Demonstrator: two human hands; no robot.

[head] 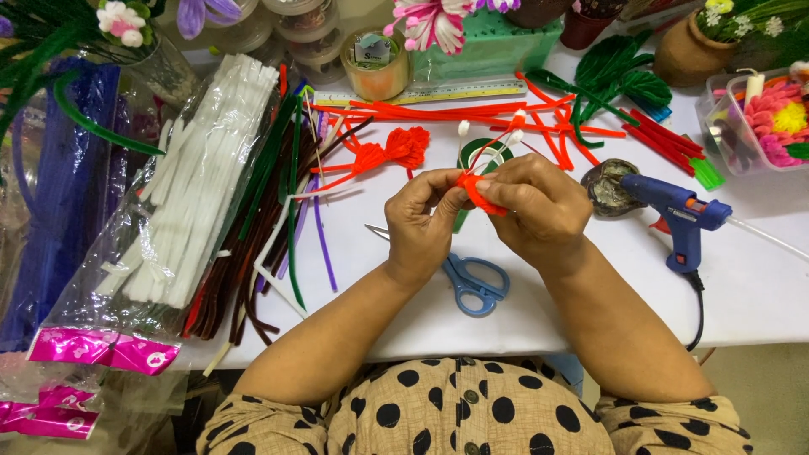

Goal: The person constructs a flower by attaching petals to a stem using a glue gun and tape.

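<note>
Mid-frame, left hand [421, 221] and right hand [531, 206] both pinching an orange pipe-cleaner piece [480, 195], partly shaped; finished orange petals [396, 150] above, cut orange strips [472, 109] unused

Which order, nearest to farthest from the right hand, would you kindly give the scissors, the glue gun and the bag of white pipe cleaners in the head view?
From the right hand:
1. Scissors, just below the hands, toward the person.
2. Glue gun, to the right on the table, somewhat farther.
3. Bag of white pipe cleaners, far left, beyond the left hand.
</note>
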